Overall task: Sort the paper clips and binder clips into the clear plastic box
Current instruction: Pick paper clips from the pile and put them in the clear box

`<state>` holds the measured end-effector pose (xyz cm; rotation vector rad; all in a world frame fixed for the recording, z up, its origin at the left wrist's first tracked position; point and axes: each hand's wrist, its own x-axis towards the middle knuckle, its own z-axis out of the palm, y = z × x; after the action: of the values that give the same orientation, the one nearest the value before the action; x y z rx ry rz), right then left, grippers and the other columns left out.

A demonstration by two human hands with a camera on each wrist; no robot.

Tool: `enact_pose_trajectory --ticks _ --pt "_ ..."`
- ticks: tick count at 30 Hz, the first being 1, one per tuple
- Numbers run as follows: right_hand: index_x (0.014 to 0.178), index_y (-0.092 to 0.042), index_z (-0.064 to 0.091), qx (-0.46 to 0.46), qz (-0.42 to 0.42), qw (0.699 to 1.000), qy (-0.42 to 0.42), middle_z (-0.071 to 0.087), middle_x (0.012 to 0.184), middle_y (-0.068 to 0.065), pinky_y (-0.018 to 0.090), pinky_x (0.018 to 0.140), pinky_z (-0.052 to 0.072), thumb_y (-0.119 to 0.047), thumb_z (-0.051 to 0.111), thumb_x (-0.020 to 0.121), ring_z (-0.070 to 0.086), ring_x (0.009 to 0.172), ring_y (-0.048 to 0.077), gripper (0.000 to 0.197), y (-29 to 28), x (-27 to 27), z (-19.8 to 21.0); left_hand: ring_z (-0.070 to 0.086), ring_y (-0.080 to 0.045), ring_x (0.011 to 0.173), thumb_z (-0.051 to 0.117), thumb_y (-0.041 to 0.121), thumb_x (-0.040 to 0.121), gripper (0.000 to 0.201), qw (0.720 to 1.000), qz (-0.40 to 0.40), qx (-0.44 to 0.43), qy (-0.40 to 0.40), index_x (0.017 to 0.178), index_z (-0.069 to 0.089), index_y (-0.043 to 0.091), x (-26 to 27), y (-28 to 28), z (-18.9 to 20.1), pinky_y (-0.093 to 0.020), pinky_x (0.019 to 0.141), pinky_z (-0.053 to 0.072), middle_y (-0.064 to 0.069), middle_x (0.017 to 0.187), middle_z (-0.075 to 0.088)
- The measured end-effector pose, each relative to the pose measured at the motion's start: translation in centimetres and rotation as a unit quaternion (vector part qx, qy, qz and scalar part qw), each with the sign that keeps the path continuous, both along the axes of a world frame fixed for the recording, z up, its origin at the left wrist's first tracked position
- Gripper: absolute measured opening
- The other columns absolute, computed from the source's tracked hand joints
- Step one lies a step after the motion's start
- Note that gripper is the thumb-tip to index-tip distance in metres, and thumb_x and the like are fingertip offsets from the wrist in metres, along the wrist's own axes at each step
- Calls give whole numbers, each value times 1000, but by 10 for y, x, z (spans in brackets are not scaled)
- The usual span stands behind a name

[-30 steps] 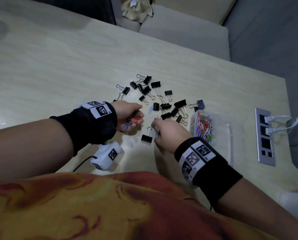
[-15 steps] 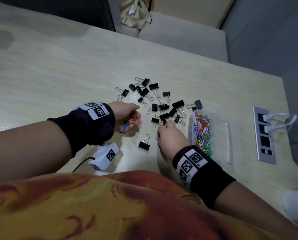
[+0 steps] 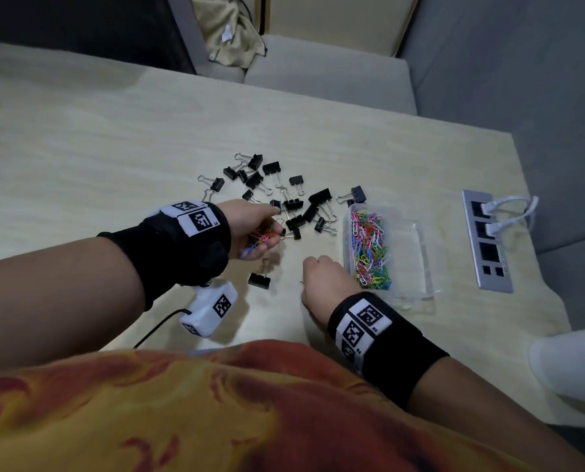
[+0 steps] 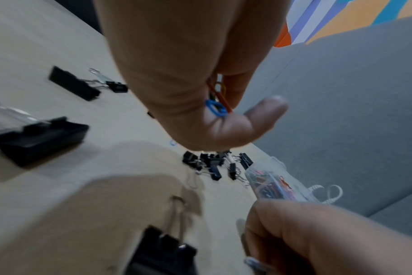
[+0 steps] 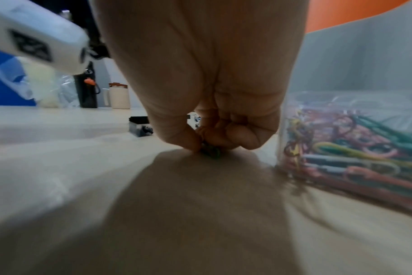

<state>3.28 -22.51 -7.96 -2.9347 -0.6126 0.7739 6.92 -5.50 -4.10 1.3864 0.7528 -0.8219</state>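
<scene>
My left hand [image 3: 272, 229] hovers at the near edge of the scattered black binder clips [image 3: 294, 202] and grips a bunch of coloured paper clips [image 3: 262, 237], seen between thumb and fingers in the left wrist view [image 4: 215, 104]. My right hand [image 3: 313, 270] rests on the table just left of the clear plastic box [image 3: 423, 253]. Its curled fingers [image 5: 188, 141] pinch a small dark green paper clip [image 5: 211, 150] against the table. Many coloured paper clips [image 3: 369, 247] lie in the box's left half. One binder clip [image 3: 259, 279] lies alone between my hands.
A grey socket panel [image 3: 486, 240] with white cables is set into the table right of the box. A white wrist camera unit [image 3: 209, 310] hangs under my left forearm. A white object [image 3: 566, 366] stands at the table's near right corner. A grey sofa lies beyond the far edge.
My right hand has drawn back from the binder clip pile toward me, ending beside the box. My left hand has moved right with its paper clips, up to the pile's near edge.
</scene>
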Motion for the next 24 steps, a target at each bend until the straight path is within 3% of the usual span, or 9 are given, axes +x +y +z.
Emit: enact_pose_trajectory --ticks 3,5,10,12,15,18,22,24 --pt "109 -2 48 27 33 999 -9 51 111 18 36 69 35 -3 43 87 54 99 35 23 -9 -9 3 39 -10 56 42 40 98 38 1000 -22 -8 -9 72 52 14 9 -21 7 -10 38 38 -3 65 51" --pt "106 -6 51 93 13 996 -9 51 108 15 32 68 32 -8 49 84 54 95 33 22 -19 -10 13 40 -10 54 41 40 98 39 999 -31 -11 -18 72 52 13 17 -37 12 -10 37 37 -3 62 52" --pt "88 -16 54 247 -213 944 -60 56 93 7 30 68 37 -15 57 80 53 83 25 8 -56 4 36 47 -10 49 38 42 99 42 998 -55 -27 -31 73 53 11 35 -84 24 -13 40 43 -3 53 55" --pt "83 -19 52 243 -288 923 -71 59 90 7 29 66 36 -17 59 80 54 81 24 7 -70 11 38 55 -12 50 38 42 99 42 997 -49 -29 -43 80 55 9 39 -106 28 -19 43 51 -7 66 57" --pt "86 -19 53 223 -340 912 -52 62 96 6 27 69 38 -17 59 81 56 87 24 9 -83 21 38 56 -18 66 37 45 98 40 996 -45 -36 -64 99 50 7 43 -130 32 -30 62 56 -9 86 51" --pt "94 -17 57 202 -360 910 -35 64 102 4 23 69 37 -16 59 84 54 86 20 10 -89 29 39 51 -20 70 35 49 98 48 995 -45 -52 -79 112 46 5 47 -135 32 -35 69 50 -9 93 47" --pt "106 -14 60 159 -351 922 -35 64 109 8 26 75 40 -17 54 88 59 101 27 19 -87 36 41 56 -24 90 33 53 97 63 992 -66 -63 -85 130 46 1 48 -124 33 -45 87 49 -14 119 48" --pt "106 -14 59 158 -347 923 -40 60 113 10 27 75 39 -17 51 87 58 100 29 20 -84 36 43 57 -24 85 34 53 96 60 992 -74 -60 -87 128 50 5 47 -113 35 -45 87 49 -11 114 50"
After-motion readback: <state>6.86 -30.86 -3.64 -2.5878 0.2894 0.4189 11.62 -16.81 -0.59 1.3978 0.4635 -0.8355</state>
